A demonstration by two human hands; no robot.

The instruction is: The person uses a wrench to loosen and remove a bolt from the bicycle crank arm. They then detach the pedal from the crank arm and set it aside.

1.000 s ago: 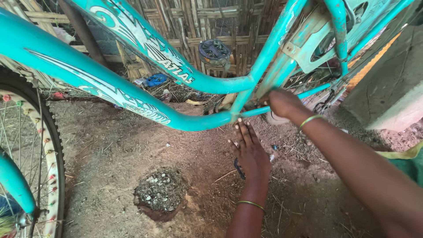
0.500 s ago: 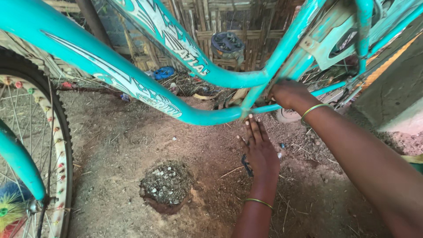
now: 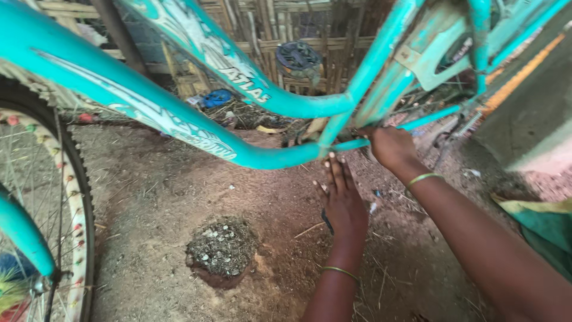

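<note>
We press our left hand (image 3: 342, 200), grip spread flat, under the turquoise bicycle frame (image 3: 179, 119) at 12 o'clock, steadying it, while our right hand (image 3: 390, 146) clamps its lower tube at 2 o'clock.

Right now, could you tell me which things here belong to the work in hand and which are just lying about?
In hand:
- bike frame, by the crank
- left hand, flat under the frame
- right hand, at the frame joint
- dark tool under the left hand

Lying about:
- stone patch
- blue scrap
- front wheel
- black pedal
</note>
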